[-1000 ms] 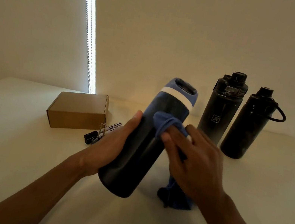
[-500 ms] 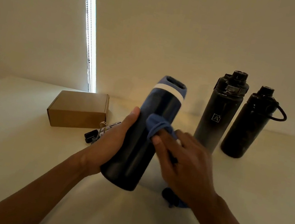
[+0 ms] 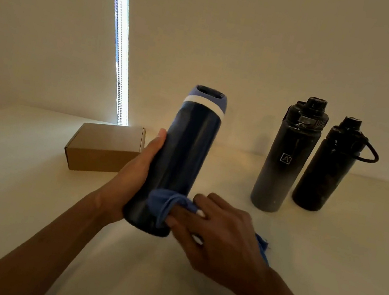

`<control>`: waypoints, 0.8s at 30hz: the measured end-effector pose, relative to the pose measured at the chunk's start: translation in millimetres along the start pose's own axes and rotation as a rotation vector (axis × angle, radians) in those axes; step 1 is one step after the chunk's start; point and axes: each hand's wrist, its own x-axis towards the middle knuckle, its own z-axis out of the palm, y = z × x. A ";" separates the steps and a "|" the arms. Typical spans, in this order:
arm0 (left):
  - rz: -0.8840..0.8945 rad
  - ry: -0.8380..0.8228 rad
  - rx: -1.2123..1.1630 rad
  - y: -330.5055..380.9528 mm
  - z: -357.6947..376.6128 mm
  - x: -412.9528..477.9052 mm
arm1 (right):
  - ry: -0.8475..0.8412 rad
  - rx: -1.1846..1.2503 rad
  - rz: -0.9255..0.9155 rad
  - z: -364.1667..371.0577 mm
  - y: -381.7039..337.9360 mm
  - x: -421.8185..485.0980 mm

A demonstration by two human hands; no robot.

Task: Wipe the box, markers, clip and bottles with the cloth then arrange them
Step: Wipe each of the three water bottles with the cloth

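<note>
The dark blue bottle (image 3: 180, 160) is held above the table (image 3: 11, 193), tilted with its top leaning away and to the right. Its cap is light blue with a white band beneath; its contents cannot be seen. The left hand (image 3: 131, 177) grasps the bottle's left side, fingers wrapped around the body. The right hand (image 3: 219, 235) clenches the blue cloth (image 3: 165, 204) and presses it against the bottle's lower portion. Two black bottles (image 3: 286, 158) (image 3: 329, 166) stand upright, capped, just beside each other at the right rear. One closed cardboard box (image 3: 104, 149) lies at left. Bottle count: three. Box count: one. Cloth count: one.
</note>
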 end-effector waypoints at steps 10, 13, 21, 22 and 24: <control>-0.072 -0.224 0.194 -3.7 16.1 -7.6 | 0.444 0.074 0.430 -26.7 51.4 -0.9; -0.063 -0.217 0.200 -7.7 16.2 -4.8 | 0.445 0.129 0.438 -25.0 53.7 0.0; -0.007 0.015 -0.012 -8.8 6.7 5.2 | -0.061 0.190 0.071 -6.8 7.6 1.4; -0.015 0.038 -0.028 -7.8 5.0 8.1 | -0.115 0.171 0.028 -6.5 1.2 1.9; -0.022 0.081 -0.039 -5.6 4.4 9.9 | -0.193 0.149 -0.036 -4.9 -7.3 3.2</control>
